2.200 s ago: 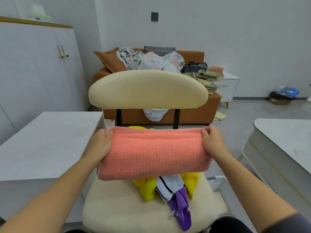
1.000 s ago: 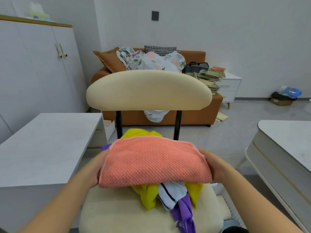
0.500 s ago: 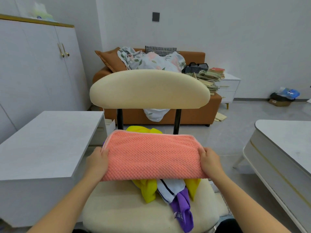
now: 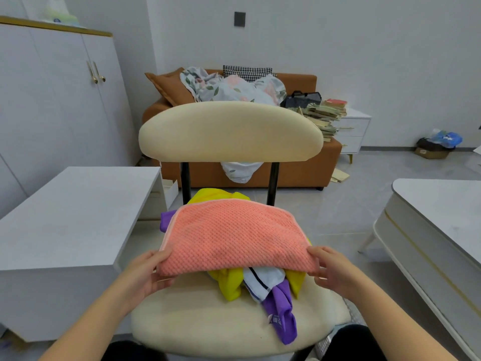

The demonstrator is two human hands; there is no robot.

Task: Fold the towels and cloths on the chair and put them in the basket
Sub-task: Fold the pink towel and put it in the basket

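Both hands have slid to the near corners of the coral towel [image 4: 234, 238] since half a second ago, and it is now sagging over the heap rather than stretching flat between them. On the left hand [image 4: 144, 276], the fingers [image 4: 162, 280] are curling under the near left corner while the thumb is pressing on top, pinching it. On the right hand [image 4: 337, 272], the fingers [image 4: 318, 253] are lying over the near right corner and curling round its edge, gripping it. Together the two hands are lifting the front edge slightly.

One towel is being handled. It is folded and is resting on the pile in the middle of the chair [image 4: 229, 131] seat, its far edge pointing toward the backrest. Three more pieces are poking out beneath it: one yellow cloth [image 4: 229, 285], one white cloth [image 4: 263, 278] with a dark stripe, and one purple cloth [image 4: 281, 313]. The purple one is trailing toward the seat's front edge and is also peeking out at the towel's far left side.

Two black posts are carrying the cream backrest. Two white desks are flanking the chair, the left desk [image 4: 78, 204] close beside it and the right desk [image 4: 442, 204] a little apart. One orange sofa [image 4: 299, 173] is standing behind the chair, with patterned bedding heaped on it.
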